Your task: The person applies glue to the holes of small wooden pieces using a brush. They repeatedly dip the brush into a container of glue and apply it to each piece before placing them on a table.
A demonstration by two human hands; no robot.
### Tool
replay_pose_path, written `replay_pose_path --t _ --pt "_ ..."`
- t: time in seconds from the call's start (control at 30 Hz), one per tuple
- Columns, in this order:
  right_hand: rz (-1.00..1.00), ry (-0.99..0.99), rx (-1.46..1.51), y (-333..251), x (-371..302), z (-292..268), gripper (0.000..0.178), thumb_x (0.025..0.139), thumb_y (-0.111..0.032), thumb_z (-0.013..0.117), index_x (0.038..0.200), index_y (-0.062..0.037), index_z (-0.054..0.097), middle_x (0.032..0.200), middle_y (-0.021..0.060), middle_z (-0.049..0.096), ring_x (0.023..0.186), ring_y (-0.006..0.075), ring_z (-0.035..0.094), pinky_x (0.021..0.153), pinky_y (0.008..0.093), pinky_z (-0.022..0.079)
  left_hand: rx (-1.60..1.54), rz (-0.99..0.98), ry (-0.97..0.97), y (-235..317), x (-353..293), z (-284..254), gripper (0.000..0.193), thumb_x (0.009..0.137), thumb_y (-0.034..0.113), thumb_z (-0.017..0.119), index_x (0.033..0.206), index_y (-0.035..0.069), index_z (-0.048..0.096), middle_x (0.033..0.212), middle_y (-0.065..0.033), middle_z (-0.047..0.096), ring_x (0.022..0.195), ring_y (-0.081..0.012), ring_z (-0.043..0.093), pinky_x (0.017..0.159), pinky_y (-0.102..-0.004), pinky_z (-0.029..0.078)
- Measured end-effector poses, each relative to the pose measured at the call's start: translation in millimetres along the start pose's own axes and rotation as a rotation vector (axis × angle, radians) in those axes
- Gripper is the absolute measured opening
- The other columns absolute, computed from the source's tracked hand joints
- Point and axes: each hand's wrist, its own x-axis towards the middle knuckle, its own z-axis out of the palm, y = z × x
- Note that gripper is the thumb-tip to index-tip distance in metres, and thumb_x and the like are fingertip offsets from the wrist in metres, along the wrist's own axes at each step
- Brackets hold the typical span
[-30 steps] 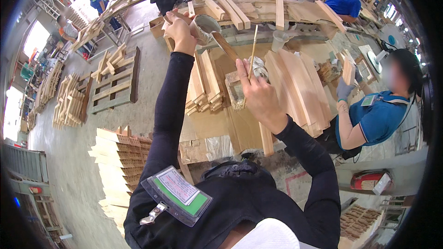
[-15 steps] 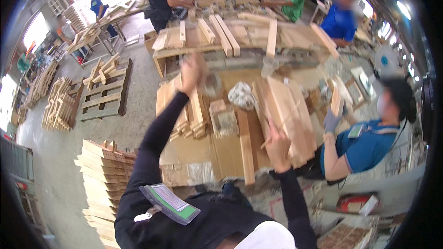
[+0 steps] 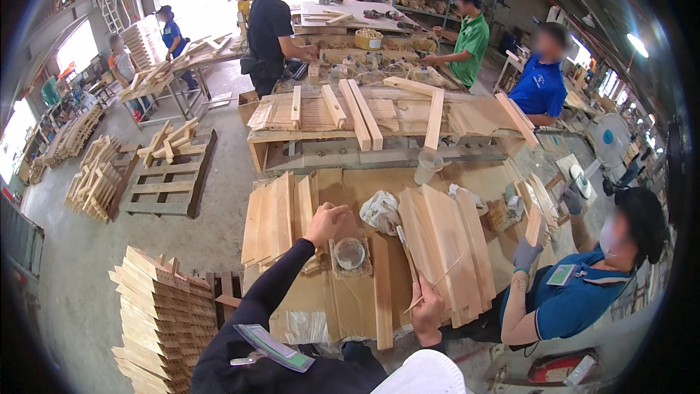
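My left hand (image 3: 328, 225), loosely curved and holding nothing I can see, hovers just above a clear round cup (image 3: 350, 254). The cup rests on a small square holder on the cardboard-covered bench. A slim brush (image 3: 406, 252) with a pale tip and a thin wooden stick (image 3: 446, 275) are gripped together in my right hand (image 3: 426, 312). That hand is by the near end of a stack of flat wooden boards (image 3: 445, 248). Between my hands lies a single long wood bar (image 3: 382, 288). More wood pieces (image 3: 270, 222) lie left of my left hand.
A crumpled white cloth (image 3: 380, 212) and a translucent cup (image 3: 428, 166) lie beyond. At right, a gloved co-worker (image 3: 576, 270) holds a wood piece (image 3: 534, 226). Stacked wood (image 3: 157, 321) stands at my left; other people work around the far bench (image 3: 321, 113).
My left hand has come down and nearer, and the clear cup it carried now sits on the holder. The view has tilted up, and my right hand still grips the brush and stick.
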Motion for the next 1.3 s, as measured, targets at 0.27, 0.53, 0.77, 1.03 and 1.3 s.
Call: replay_pose_path --t 0.27,0.53,0.77,1.03,1.3 --pt "-0.027 0.067 0.112 -36.5 1.9 22.0 0.028 0.092 -0.009 0.056 0.119 -0.0024 0.061 0.105 0.0193 0.066 0.095 0.0327 0.064 0.080 0.0367 0.051 -0.496 -0.233 0.059 104.1 -106.5 -31.8 0.014 0.086 0.019 0.067 0.089 0.005 0.069 0.078 -0.0097 0.063 0.072 -0.0236 0.060 0.065 -0.0323 0.048" --pt "-0.056 -0.149 0.284 -104.8 -18.6 50.9 0.031 0.089 -0.009 0.059 0.120 -0.0041 0.062 0.110 0.0180 0.065 0.102 0.0321 0.063 0.084 0.0379 0.050 -0.817 -0.510 -0.110 118.0 -209.6 -48.2 0.020 0.096 0.018 0.056 0.099 -0.001 0.062 0.081 -0.0049 0.063 0.077 -0.0074 0.056 0.067 -0.0252 0.047" --pt "-0.263 -0.294 0.263 -121.1 -50.8 97.9 0.043 0.083 -0.008 0.063 0.125 -0.0139 0.061 0.119 0.0075 0.064 0.119 0.0276 0.055 0.094 0.0386 0.047 -1.078 -0.527 -0.188 103.9 -238.0 -81.9 0.027 0.096 0.019 0.057 0.113 -0.003 0.057 0.102 -0.0042 0.063 0.094 -0.0112 0.058 0.083 -0.0279 0.048" --pt "-0.316 -0.428 0.345 -144.7 -76.6 124.4 0.041 0.081 -0.004 0.063 0.122 -0.0082 0.061 0.126 0.0085 0.060 0.125 0.0262 0.050 0.099 0.0371 0.045 -1.123 -0.637 0.031 100.6 -262.0 -106.4 0.027 0.096 0.020 0.057 0.112 -0.001 0.059 0.101 -0.0049 0.065 0.089 -0.0117 0.060 0.082 -0.0283 0.050" --pt "-0.437 -0.461 0.232 -126.3 -69.9 110.2 0.036 0.084 -0.015 0.066 0.119 -0.0069 0.063 0.124 0.0107 0.061 0.119 0.0252 0.055 0.094 0.0364 0.046 -0.828 -0.665 0.164 72.3 -265.7 -117.0 0.021 0.096 0.019 0.056 0.102 -0.001 0.060 0.092 -0.0034 0.065 0.078 -0.0093 0.059 0.067 -0.0246 0.048"
